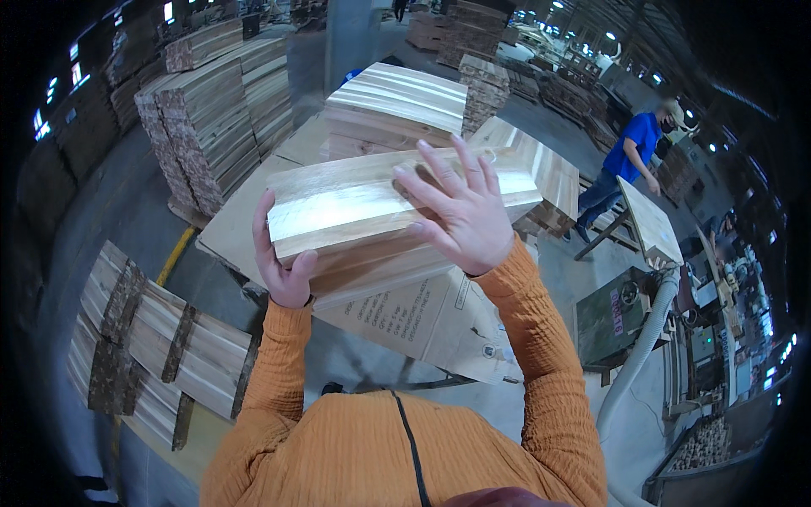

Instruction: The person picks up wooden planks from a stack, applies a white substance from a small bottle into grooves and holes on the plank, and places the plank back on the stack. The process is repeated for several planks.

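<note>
A pale wooden board (325, 203) lies across the middle, above more light wood, over a cardboard-covered table. My left hand (283, 258) grips its left end, the thumb on the near side and the fingers round the far side. Flat on the upper face, toward the right end, rests my right hand (469, 211) with its fingers spread. Just beyond the board stands a stack of striped wooden panels (397, 97). Another wood stack (549, 173) sits to the right, partly behind my right hand. Printed cardboard (397, 317) shows on the table nearest me.
Tall panel stacks (211, 118) stand at the far left. Boards with bark-like dark strips (182, 338) lie at the lower left. A person in a blue shirt (629, 148) stands at the right by a tilted panel (649, 215). A grey hose (646, 338) runs near a green machine (612, 317).
</note>
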Demonstrator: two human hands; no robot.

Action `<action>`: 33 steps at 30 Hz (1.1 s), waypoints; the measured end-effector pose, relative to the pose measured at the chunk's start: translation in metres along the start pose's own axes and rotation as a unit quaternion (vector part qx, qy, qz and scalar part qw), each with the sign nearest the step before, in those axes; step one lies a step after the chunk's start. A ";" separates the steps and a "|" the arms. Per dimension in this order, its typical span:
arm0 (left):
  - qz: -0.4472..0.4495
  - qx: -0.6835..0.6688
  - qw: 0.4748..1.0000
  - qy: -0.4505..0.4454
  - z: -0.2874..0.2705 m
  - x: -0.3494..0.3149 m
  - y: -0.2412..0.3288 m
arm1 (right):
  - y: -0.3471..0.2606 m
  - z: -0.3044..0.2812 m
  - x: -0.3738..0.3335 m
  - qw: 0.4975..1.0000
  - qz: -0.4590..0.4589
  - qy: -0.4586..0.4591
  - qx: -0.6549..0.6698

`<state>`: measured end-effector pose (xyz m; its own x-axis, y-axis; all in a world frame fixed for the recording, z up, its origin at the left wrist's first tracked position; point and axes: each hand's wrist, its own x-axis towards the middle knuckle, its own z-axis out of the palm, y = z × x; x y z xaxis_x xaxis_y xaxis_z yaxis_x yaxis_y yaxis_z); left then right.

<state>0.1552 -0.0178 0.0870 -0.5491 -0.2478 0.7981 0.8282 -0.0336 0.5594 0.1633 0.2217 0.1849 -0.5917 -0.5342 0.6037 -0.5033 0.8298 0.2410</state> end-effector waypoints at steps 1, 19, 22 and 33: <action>0.002 -0.001 1.000 0.002 0.001 0.001 -0.001 | -0.001 0.003 0.003 1.000 0.006 0.001 0.001; 0.072 0.169 0.983 0.003 0.005 0.009 0.000 | 0.112 -0.005 -0.269 0.780 0.489 0.346 0.178; 0.058 0.155 0.986 0.014 0.018 0.011 0.006 | 0.110 -0.001 -0.380 0.677 0.628 0.348 0.164; 0.018 0.165 0.986 0.032 0.025 0.012 0.005 | -0.001 0.097 -0.420 0.674 0.661 0.072 0.322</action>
<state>0.1498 0.0037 0.1046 -0.5027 -0.3032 0.8095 0.7598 0.2916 0.5811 0.3509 0.4291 -0.1428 -0.7471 0.6631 0.0452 0.2083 0.2983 -0.9315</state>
